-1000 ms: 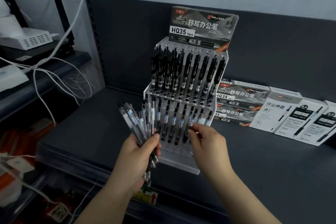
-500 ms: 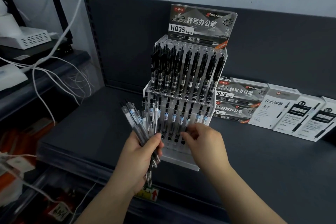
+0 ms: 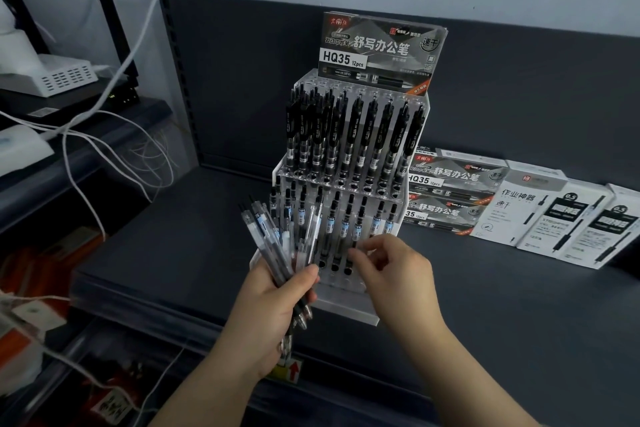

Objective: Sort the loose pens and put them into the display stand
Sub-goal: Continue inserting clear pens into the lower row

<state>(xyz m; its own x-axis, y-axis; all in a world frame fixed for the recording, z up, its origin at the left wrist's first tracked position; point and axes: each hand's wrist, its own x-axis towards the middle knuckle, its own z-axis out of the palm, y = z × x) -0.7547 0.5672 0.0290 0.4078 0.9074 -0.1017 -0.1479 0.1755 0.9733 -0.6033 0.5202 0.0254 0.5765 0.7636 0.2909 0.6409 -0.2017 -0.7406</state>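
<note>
clear pens point(image 3: 273, 239) fanned in left hand point(image 3: 270, 315), right hand point(image 3: 394, 277) at stand point(image 3: 349, 308)

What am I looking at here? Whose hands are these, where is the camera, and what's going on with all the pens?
There is no machine here: these are a person's two bare hands, filmed by one wide-angle camera worn on the head, looking forward and down. The left hand grips a fanned bundle of clear pens. The right hand has its fingertips at the lower row of a clear tiered display stand; whether it pinches a pen there is unclear. The stand's upper row holds black pens, and an HQ35 box sits on top. The stand rests on a dark shelf, with more pen boxes to its right.
</note>
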